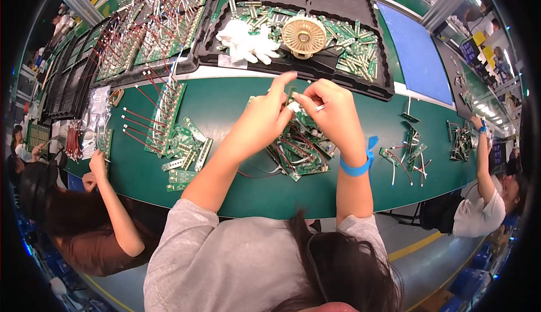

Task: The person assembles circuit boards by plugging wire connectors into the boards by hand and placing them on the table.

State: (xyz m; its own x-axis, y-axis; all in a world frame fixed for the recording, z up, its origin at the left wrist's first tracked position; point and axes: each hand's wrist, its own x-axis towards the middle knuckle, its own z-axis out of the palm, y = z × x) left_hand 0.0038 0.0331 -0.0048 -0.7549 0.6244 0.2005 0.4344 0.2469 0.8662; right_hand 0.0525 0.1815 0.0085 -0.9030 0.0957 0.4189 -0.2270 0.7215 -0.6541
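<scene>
Above a heap of small green circuit boards with red, black and white wires [301,151], my two hands meet. Between their fingertips is a small narrow green circuit board [291,93] with a white connector piece [293,107] against it. My left hand [269,109] pinches from the left, thumb low and index finger raised. Thumb and fingers of my right hand [329,106] close on the board from the right. A short white wire end [320,108] pokes out below the right fingers. A blue band [358,165] circles my right wrist. The fingers partly hide the held pieces.
Beyond the hands, a black tray [386,89] holds loose boards, white gloves [246,40] and a small gold-coloured fan [304,36]. Wired boards [163,120] and loose boards [191,148] lie left; more wired boards [411,151] lie right. People work at both sides.
</scene>
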